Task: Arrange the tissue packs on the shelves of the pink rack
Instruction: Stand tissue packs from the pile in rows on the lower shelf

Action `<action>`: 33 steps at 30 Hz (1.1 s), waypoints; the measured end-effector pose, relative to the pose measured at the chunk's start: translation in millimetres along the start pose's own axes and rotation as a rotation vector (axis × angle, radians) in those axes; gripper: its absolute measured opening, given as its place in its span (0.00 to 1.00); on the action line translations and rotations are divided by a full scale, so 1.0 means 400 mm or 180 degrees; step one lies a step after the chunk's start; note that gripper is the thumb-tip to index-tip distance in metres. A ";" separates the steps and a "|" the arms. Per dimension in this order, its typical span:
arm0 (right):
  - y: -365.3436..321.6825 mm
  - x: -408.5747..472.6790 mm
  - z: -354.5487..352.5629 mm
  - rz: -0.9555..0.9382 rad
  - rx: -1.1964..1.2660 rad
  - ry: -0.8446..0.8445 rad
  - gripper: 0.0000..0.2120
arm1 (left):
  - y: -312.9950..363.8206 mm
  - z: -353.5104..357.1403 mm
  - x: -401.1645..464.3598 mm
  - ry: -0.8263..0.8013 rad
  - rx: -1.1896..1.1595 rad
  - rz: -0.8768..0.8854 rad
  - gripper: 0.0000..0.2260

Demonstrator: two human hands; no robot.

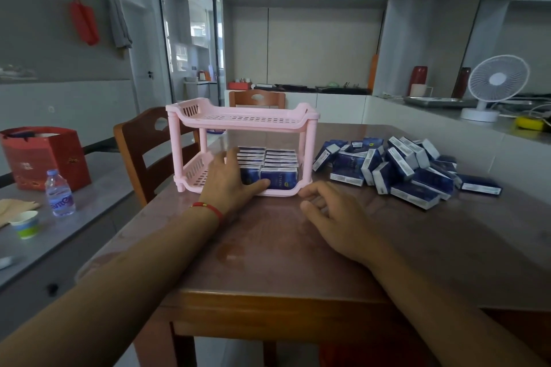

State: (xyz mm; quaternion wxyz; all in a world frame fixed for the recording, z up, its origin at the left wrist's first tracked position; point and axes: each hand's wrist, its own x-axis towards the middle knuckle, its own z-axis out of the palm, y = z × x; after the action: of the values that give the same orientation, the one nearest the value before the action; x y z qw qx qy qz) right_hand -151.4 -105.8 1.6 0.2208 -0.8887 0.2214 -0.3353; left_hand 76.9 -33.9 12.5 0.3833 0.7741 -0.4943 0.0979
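A pink rack with two slatted shelves stands on a brown wooden table, seen from a camera on the person's head. Its top shelf holds nothing visible; its bottom shelf holds two neat rows of upright blue-and-white tissue packs, filling the right part of that shelf and running from front to back. The left hand, with a red cord bracelet at the wrist, reaches into the bottom shelf with straight, spread fingers laid against the left side of the rows, the thumb stretched along the front of the nearest packs; it grips nothing. The right hand hovers or rests just in front of the rack's right front corner, fingers loosely curled and holding nothing, close to the rack's rim but not clearly touching it. To the right of the rack, well apart from both hands, a loose pile of tissue packs lies jumbled on the table. Two wooden chairs stand behind and left of the table. On a grey counter at the left sit a water bottle, a paper cup and a red gift bag. On a ledge to the right stands a white fan.
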 end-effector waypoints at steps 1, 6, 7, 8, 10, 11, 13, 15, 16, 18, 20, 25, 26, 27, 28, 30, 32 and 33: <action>-0.001 0.000 -0.001 0.0026 0.0024 0.0055 0.07 | 0.000 -0.007 -0.004 0.0068 0.0217 0.0114 0.35; 0.047 0.012 -0.038 0.0938 -0.0455 0.0891 0.07 | 0.081 -0.057 -0.059 0.0632 0.1035 0.1867 0.12; 0.071 0.017 -0.059 0.1297 -0.0519 0.0947 0.08 | 0.109 -0.062 -0.076 0.0538 0.1055 0.2257 0.10; 0.104 0.022 -0.083 0.1571 -0.0626 0.0930 0.12 | 0.135 -0.058 -0.089 0.0364 0.1023 0.2518 0.09; 0.171 0.028 -0.147 0.1825 -0.1187 0.0855 0.20 | 0.185 -0.032 -0.110 0.0044 0.0785 0.2660 0.09; 0.203 0.025 -0.187 0.1883 -0.1527 0.0836 0.23 | 0.209 -0.010 -0.114 -0.0067 0.0628 0.2633 0.09; 0.245 0.014 -0.259 0.1666 -0.2030 0.0824 0.22 | 0.258 0.034 -0.112 -0.0269 0.0366 0.2560 0.10; 0.281 -0.006 -0.306 0.1259 -0.2402 0.0564 0.18 | 0.310 0.094 -0.098 -0.0486 0.0135 0.2498 0.10; 0.301 -0.018 -0.315 0.1112 -0.2483 0.0440 0.17 | 0.336 0.123 -0.091 -0.0579 0.0050 0.2454 0.11; 0.336 -0.039 -0.318 0.0896 -0.2224 0.0477 0.14 | 0.382 0.177 -0.080 -0.0718 -0.0099 0.2323 0.11; 0.351 -0.046 -0.318 0.0774 -0.1921 0.0710 0.11 | 0.407 0.220 -0.072 -0.0680 -0.0282 0.2259 0.11; 0.304 -0.055 -0.309 0.0343 -0.1261 0.0788 0.11 | 0.395 0.266 -0.060 -0.0634 -0.0787 0.1958 0.23; 0.285 -0.058 -0.301 0.0282 -0.1078 0.0634 0.12 | 0.390 0.268 -0.058 -0.0773 -0.0832 0.1812 0.26; 0.272 -0.059 -0.294 0.0245 -0.0937 0.0470 0.12 | 0.387 0.268 -0.055 -0.0923 -0.0851 0.1666 0.28; 0.267 -0.058 -0.288 0.0239 -0.0840 0.0366 0.12 | 0.382 0.268 -0.050 -0.1005 -0.0853 0.1557 0.28; 0.263 -0.050 -0.286 0.0284 -0.0701 0.0546 0.12 | 0.374 0.267 -0.038 -0.1021 -0.0862 0.1458 0.22; 0.289 -0.041 -0.305 0.0516 -0.0780 0.1157 0.10 | 0.364 0.264 -0.029 -0.1081 -0.0972 0.1371 0.17; 0.317 -0.038 -0.323 0.0743 -0.0976 0.1441 0.09 | 0.361 0.265 -0.026 -0.1119 -0.1027 0.1324 0.16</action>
State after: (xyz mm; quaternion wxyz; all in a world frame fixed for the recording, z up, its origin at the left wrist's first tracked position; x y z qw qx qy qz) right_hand -282.7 -231.1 13.0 0.0660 -0.7828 0.4138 -0.4600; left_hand -73.6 -131.1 5.8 0.3816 0.5907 -0.7098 -0.0408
